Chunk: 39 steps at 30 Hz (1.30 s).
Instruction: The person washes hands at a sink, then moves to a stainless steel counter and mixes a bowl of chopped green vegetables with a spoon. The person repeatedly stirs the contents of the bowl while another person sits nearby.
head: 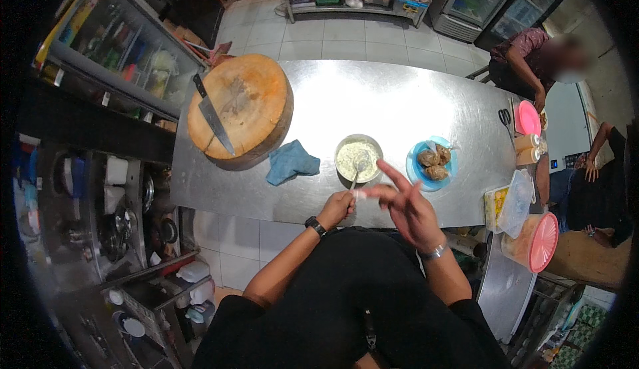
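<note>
A round metal bowl (341,173) of pale, crumbly-looking mixture stands near the front edge of the steel table. The bowl of a metal spoon (356,173) lies in the mixture, its handle slanting toward me. My left hand (338,209), with a dark watch on the wrist, is closed around the end of that handle. Fingers spread and blurred, my right hand (412,214) hovers to the right of it, holding nothing; one fingertip overlaps the bowl's right rim in the view. To the right sits a light blue plate (415,173) bearing several tied plastic bags of brown food (435,159).
A kitchen knife (215,121) lies on a thick round wooden chopping block (259,109) at left. A folded blue cloth (293,163) is beside it. At right are scissors (506,119), sauce bottles (527,149) and lidded containers (530,241). Two people are beyond the table's right end.
</note>
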Tool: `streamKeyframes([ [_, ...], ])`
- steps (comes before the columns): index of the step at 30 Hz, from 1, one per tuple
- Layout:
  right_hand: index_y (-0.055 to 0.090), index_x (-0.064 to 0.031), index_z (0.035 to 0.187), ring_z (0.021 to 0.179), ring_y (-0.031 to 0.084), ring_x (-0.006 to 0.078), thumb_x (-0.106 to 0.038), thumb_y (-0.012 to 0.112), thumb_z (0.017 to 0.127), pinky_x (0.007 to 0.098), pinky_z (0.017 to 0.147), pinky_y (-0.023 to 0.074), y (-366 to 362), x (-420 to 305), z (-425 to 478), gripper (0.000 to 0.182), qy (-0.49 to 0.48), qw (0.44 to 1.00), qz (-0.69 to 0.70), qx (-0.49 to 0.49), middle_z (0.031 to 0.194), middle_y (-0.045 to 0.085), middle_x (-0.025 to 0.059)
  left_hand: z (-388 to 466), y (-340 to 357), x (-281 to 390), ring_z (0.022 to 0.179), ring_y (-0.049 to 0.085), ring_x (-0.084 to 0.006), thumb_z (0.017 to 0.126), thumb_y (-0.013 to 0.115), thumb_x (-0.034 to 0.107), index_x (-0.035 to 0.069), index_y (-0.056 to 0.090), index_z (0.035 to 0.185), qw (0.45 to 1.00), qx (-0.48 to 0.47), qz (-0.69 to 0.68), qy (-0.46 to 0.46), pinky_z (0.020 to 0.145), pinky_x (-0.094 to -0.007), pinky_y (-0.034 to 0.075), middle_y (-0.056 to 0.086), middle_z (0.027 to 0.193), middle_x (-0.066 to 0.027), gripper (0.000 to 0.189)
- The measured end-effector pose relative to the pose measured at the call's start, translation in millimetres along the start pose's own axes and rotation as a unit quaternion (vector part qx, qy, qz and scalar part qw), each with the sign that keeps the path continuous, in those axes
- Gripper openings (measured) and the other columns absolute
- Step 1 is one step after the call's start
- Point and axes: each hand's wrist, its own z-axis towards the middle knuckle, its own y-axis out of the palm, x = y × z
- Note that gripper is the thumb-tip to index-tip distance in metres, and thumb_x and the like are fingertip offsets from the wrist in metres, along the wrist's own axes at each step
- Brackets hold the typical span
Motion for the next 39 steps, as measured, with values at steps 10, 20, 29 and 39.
streamKeyframes([
  [10,0.003,0.0121,0.156,0.148,0.031,0.0457,-0.082,0.041,0.089,0.0533,0.122,0.018,68,-117,-68,0.122,-0.195,0.863,0.098,-0.456,0.148,0.045,0.0359,2,5,4,0.052,0.046,-0.0082,0.106,0.047,0.047,0.01,0.058,0.077,0.996,-0.01,-0.028,-0.081,0.049,-0.0252,0.037,0.053,0.063,0.0025,0.048],
  [20,0.0,0.0121,0.156,0.141,0.04,0.0443,-0.085,0.032,0.088,0.0503,0.113,0.0363,78,-117,-68,0.123,-0.256,0.881,0.044,-0.395,0.121,0.066,0.0277,-10,5,22,0.054,0.047,-0.0075,0.104,0.049,0.053,0.007,0.065,0.087,0.992,-0.027,0.054,-0.111,0.05,-0.0246,0.038,0.054,0.066,0.0034,0.052],
  [29,0.038,-0.0026,0.15,0.105,0.056,0.029,-0.067,0.022,0.104,0.0389,0.088,0.0445,60,-81,-50,0.081,-0.239,0.963,0.041,-0.118,0.104,0.072,0.0195,-19,6,42,0.058,0.048,-0.0069,0.103,0.051,0.053,0.006,0.067,0.089,0.986,-0.056,0.067,-0.145,0.053,-0.0233,0.04,0.055,0.068,0.003,0.052],
  [39,0.047,-0.0001,0.116,0.068,0.07,0.0174,-0.024,0.069,0.098,0.0315,0.058,0.0526,-79,129,47,0.037,0.185,0.88,-0.38,0.216,0.078,0.072,0.0119,-24,10,42,0.088,0.065,-0.0174,0.105,0.052,0.032,0.002,0.067,0.108,0.965,-0.207,0.163,0.001,0.081,-0.0322,0.051,0.07,0.096,-0.0081,0.034],
])
